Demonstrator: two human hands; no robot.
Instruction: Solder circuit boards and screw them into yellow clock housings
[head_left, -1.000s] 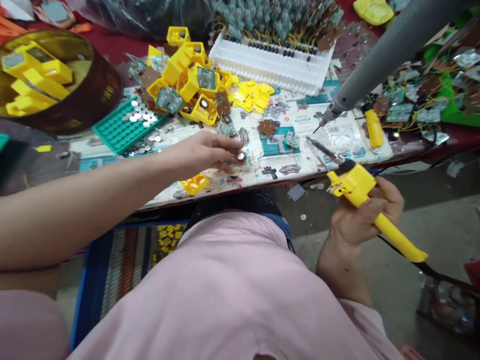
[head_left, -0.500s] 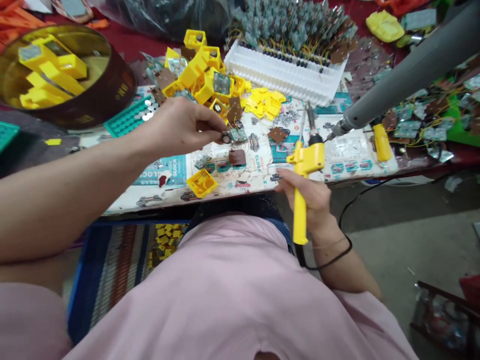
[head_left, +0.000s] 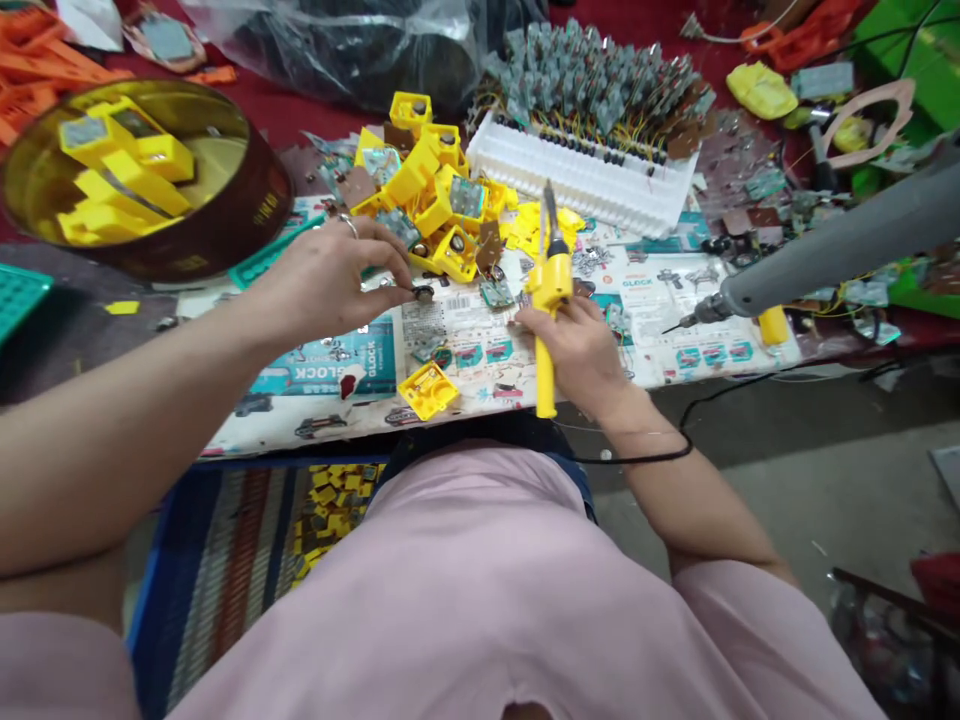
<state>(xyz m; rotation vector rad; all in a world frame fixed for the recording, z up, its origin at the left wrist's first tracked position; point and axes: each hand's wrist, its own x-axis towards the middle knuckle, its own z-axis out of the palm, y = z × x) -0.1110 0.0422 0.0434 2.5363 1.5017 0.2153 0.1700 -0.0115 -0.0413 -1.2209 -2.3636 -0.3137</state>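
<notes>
My left hand (head_left: 330,270) has thumb and forefinger pinched on a small round dark part (head_left: 424,293), held low over the printed sheet. My right hand (head_left: 577,345) is wrapped around the yellow handle of a soldering gun (head_left: 551,285), whose metal tip points up and away from me. Between the hands lies a small circuit board (head_left: 496,293) with wires. An open yellow plastic case (head_left: 428,390) rests near the table's front edge. Beyond my left fingers is a heap of yellow cases (head_left: 420,180), some with round parts or boards inside.
A round tin (head_left: 225,225) of yellow blocks stands at left. Behind, a white rack (head_left: 570,180) carries many wired boards. A grey electric screwdriver (head_left: 795,255) slants in from the right. Flat yellow pieces (head_left: 525,230) lie near the rack. The black cord (head_left: 637,460) crosses my right wrist.
My left hand has drawn back leftward from the circuit board with the round part. My right hand has brought the soldering gun left and forward. A brown piece below the board no longer shows.
</notes>
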